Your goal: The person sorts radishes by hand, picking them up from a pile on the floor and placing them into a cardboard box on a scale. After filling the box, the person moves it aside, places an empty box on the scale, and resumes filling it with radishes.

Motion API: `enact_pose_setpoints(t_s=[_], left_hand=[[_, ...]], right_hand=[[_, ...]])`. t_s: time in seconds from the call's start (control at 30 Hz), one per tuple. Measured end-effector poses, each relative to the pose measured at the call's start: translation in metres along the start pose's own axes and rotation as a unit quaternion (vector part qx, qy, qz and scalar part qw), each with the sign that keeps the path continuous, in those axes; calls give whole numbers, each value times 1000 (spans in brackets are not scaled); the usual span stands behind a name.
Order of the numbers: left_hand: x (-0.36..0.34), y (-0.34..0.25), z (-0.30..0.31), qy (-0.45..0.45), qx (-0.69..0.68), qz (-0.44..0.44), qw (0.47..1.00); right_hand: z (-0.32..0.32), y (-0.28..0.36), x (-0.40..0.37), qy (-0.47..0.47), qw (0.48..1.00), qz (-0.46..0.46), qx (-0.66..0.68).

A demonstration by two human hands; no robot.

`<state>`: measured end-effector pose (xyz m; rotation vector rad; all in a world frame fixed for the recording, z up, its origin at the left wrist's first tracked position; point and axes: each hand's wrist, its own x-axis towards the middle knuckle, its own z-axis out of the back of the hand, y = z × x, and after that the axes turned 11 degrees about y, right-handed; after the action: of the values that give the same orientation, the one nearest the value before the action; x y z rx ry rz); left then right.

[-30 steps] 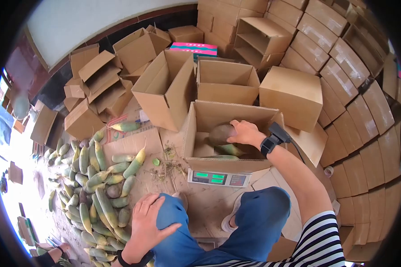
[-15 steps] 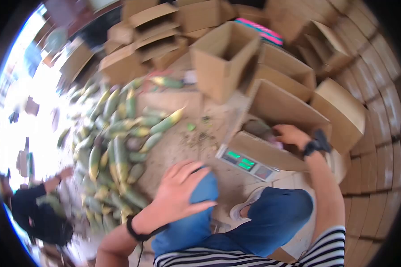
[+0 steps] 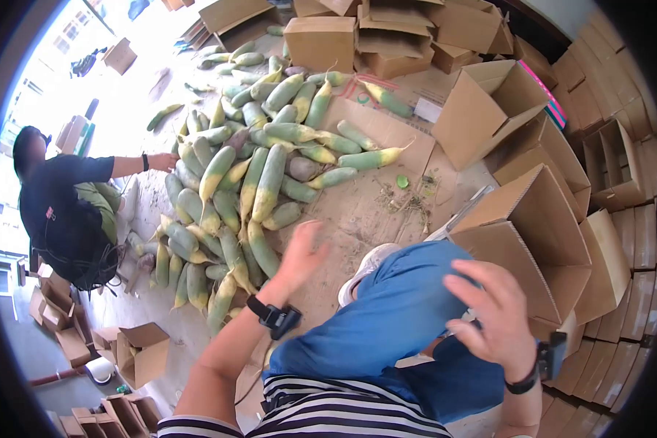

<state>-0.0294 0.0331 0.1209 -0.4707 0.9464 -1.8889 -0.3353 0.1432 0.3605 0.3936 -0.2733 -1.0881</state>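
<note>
My left hand hovers beside the near edge of a big pile of green radishes. It holds nothing, and its slightly blurred fingers are apart. Over my right knee, my right hand is raised with fingers spread and nothing in them. The open cardboard box just beyond it stands on a scale, of which only an edge shows; the box's contents are hidden from this angle. A few darker, purplish round roots lie among the green radishes.
Across the pile a co-worker in dark clothes reaches a hand to the radishes. Open boxes stand at the right and back, with stacked cartons along the right wall. A flattened cardboard sheet and leaf scraps lie on the floor.
My view has turned left toward the pile. My right hand has come out of the box on the scale. My left hand has left my knee and moved out toward the radishes.
</note>
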Motion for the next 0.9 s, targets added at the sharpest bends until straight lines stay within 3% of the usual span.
enact_pose_setpoints(t_s=[0.07, 0.1, 0.13, 0.23, 0.27, 0.33, 0.37, 0.47, 0.6, 0.67, 0.73, 0.9], left_hand=[[-41, 80, 4, -52, 111, 120, 985], [-63, 87, 16, -97, 134, 186, 969], [-86, 132, 19, -141, 177, 218, 949], [-133, 159, 49, -207, 218, 289, 909], [-145, 176, 54, -207, 215, 288, 910], [-167, 221, 54, 9, 155, 354, 922], [-170, 230, 48, -52, 132, 298, 944], [-164, 246, 49, -13, 199, 276, 940], [-152, 205, 74, -64, 69, 296, 950], [-144, 180, 94, -92, -75, 315, 942], [-133, 143, 110, -101, -56, 279, 953], [-80, 37, 128, -128, -157, 139, 969]], right_hand=[[-27, 5, 18, 24, 999, 27, 40], [-40, 5, 24, 21, 999, 28, -31], [-48, 4, 29, 19, 994, 28, -103], [-52, 4, 37, 7, 995, 31, -99], [-51, 4, 39, 5, 995, 34, -97], [-53, 5, 43, 1, 995, 37, -93], [-54, 5, 45, -3, 995, 40, -87], [-55, 8, 48, -19, 995, 42, -92], [-57, 6, 46, -34, 996, 33, -75], [-58, 6, 45, -38, 996, 37, -78], [-58, 6, 45, -46, 996, 38, -71], [-62, 5, 40, -75, 995, 23, -67]])
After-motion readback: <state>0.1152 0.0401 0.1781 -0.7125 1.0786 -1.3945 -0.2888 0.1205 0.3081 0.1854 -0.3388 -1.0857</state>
